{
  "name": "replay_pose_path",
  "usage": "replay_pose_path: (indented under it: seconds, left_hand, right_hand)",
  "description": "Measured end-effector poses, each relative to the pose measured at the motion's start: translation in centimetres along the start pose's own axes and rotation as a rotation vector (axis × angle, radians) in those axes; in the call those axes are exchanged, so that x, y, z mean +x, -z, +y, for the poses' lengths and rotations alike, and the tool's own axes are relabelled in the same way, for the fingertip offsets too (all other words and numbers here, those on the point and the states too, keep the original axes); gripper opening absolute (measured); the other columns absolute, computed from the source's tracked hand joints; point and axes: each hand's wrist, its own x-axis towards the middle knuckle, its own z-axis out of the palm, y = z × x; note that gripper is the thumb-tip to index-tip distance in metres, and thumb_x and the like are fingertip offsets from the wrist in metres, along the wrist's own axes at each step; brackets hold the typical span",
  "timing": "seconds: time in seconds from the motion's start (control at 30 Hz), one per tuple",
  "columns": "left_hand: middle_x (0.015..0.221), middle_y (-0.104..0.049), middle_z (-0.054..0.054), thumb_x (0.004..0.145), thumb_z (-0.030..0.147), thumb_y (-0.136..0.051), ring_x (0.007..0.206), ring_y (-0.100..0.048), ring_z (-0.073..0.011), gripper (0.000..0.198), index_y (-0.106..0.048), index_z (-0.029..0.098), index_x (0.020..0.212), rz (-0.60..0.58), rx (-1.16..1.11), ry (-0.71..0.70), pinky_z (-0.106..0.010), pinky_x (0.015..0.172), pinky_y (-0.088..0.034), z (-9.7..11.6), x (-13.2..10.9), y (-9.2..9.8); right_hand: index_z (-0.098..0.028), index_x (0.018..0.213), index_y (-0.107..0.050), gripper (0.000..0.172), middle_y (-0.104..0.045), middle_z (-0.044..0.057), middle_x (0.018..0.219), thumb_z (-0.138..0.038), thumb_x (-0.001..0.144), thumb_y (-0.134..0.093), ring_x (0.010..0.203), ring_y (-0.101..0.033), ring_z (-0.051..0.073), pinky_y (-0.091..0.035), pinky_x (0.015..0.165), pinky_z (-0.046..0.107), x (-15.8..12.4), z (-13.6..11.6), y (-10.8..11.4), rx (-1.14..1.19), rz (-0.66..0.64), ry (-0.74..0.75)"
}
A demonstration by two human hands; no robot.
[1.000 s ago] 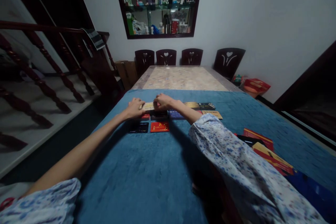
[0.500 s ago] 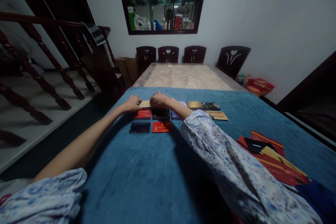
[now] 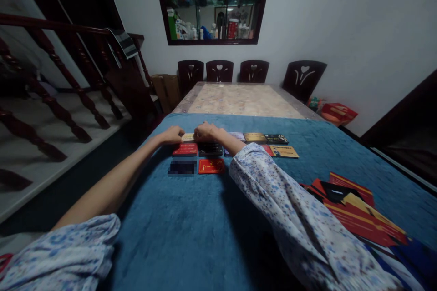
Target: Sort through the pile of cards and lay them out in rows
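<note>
In the back row of cards on the blue cloth, a gold card stack [image 3: 188, 137] lies between my two hands. My left hand [image 3: 172, 135] has its fingers closed against the left end of this stack. At the opposite end is my right hand [image 3: 206, 132], its fingers curled down and partly hiding the stack. Just in front lie a red card stack [image 3: 185, 149] and a black card stack [image 3: 210, 149]. Nearer to me are a dark, blurred card [image 3: 182, 167] and a red-and-gold card [image 3: 211, 166]. My right forearm covers part of the middle row.
Further right along the rows are a gold stack [image 3: 255, 137], a black card [image 3: 276, 138] and a tan card [image 3: 284, 151]. Red, black and yellow paper sleeves [image 3: 362, 213] lie heaped at the right. Chairs [image 3: 253, 72] stand behind the marble-patterned tabletop [image 3: 239, 98].
Both hands stay at the ends of the gold card stack with only slight shifts. My right forearm has moved a little left, and the view has shifted slightly.
</note>
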Motion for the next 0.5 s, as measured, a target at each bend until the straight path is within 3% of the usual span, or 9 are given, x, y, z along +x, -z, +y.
replay_pose_path:
  seconds: [0.5]
  left_hand:
    - [0.078,-0.068,0.001,0.055,0.03,-0.054,0.078,-0.058,-0.0187,0.037,-0.072,0.02,0.086,-0.042,-0.066,0.031,-0.025,0.065,-0.039,-0.35,0.14,0.25]
  right_hand:
    - [-0.023,0.123,-0.071,0.036,-0.07,0.012,0.131,-0.031,0.094,-0.051,0.119,-0.063,0.027,-0.053,0.092,0.037,0.78,0.11,-0.67,-0.018,-0.016,0.002]
